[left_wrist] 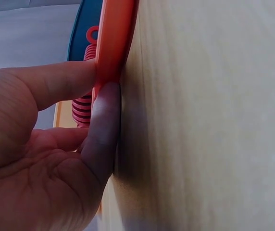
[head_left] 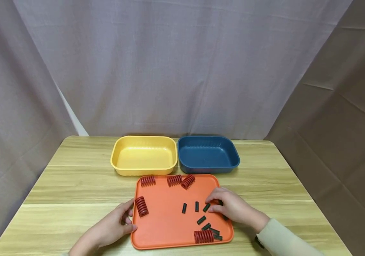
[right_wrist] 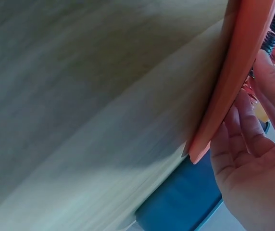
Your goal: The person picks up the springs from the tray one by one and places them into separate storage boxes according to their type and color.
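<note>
While at a dark spring (head_left: 206, 207), right hand (head_left: 232, 207) with grip unclear, left hand (head_left: 113, 224) in a pinch on orange tray (head_left: 166, 229).

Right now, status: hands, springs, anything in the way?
Left hand grips orange tray by its left rim. Right hand at a small dark spring, grip unclear. Possible snag: red spring beside other dark springs, near right corner.

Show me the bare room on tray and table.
Free: the middle of the orange tray, between the left-edge red spring and the dark springs; table left of the yellow bin and right of the blue bin. Crowded: the tray's near right corner, another red spring beside dark springs, and right side, under the right hand.
</note>
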{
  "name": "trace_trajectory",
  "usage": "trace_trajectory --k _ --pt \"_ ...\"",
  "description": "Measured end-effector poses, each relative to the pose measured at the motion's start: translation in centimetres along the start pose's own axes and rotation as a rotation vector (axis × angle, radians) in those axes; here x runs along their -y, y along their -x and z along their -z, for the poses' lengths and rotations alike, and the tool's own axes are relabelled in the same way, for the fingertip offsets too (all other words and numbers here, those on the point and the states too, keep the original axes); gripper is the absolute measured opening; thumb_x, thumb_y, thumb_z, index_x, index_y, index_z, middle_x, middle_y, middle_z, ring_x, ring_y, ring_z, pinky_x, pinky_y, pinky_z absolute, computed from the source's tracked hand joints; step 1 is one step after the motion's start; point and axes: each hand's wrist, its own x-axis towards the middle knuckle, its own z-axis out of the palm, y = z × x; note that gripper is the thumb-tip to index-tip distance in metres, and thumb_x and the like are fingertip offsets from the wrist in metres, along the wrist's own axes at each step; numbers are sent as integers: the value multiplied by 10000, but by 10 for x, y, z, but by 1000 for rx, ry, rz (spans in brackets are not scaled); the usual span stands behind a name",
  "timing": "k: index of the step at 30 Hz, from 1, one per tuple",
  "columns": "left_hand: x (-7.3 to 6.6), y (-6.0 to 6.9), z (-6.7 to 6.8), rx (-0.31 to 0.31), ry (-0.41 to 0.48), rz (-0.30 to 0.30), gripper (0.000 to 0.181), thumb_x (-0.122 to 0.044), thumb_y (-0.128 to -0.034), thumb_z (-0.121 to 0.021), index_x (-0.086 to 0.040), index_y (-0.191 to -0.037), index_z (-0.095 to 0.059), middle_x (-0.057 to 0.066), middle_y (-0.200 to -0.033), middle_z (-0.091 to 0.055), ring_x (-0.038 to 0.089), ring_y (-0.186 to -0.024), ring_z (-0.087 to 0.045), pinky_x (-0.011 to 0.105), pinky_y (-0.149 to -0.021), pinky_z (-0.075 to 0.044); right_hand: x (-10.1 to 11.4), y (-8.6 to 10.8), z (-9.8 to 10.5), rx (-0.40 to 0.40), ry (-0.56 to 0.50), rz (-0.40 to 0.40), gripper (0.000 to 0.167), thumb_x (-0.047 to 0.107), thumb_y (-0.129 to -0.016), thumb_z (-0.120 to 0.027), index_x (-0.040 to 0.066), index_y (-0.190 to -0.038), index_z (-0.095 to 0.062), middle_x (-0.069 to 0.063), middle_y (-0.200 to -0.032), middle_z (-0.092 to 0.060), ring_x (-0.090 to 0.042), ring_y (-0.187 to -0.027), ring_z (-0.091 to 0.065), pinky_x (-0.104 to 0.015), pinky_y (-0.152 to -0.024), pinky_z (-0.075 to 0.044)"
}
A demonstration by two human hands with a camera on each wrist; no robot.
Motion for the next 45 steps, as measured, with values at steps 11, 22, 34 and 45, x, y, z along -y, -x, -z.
trace_trajectory --k 11,22,34,45 --pt "1 0 0 -9 -27 1 846 -56 -802 -757 99 -1467 -258 82 -1015 -443 189 -857 -486 235 -696 -435 1 -3 -3 -13 54 8 76 275 -876 -717 288 -946 -690 164 -948 -562 -59 -914 -533 -321 -825 -472" --pt "1 1 1 -2 -30 -11 853 -69 -806 -757 109 -1466 -246 83 -1020 -443 175 -853 -488 235 -702 -435 1 -6 -2 -11 88 12 52 289 -882 -706 314 -885 -660 177 -911 -544 -42 -870 -517 -306 -788 -468" --pt "1 0 -1 -10 -32 -17 849 -54 -803 -754 106 -1466 -248 83 -1027 -453 165 -851 -497 233 -712 -440 6 -10 1 -60 113 -30 72 353 -913 -655 287 -885 -649 215 -861 -570 -11 -814 -542 -307 -745 -481" --pt "0 0 0 4 -24 -2 841 -56 -812 -748 93 -1473 -249 91 -1028 -449 187 -864 -485 236 -704 -434 18 -23 7 -168 48 -92 79 347 -924 -650 273 -901 -659 203 -877 -576 -28 -841 -552 -304 -785 -490"
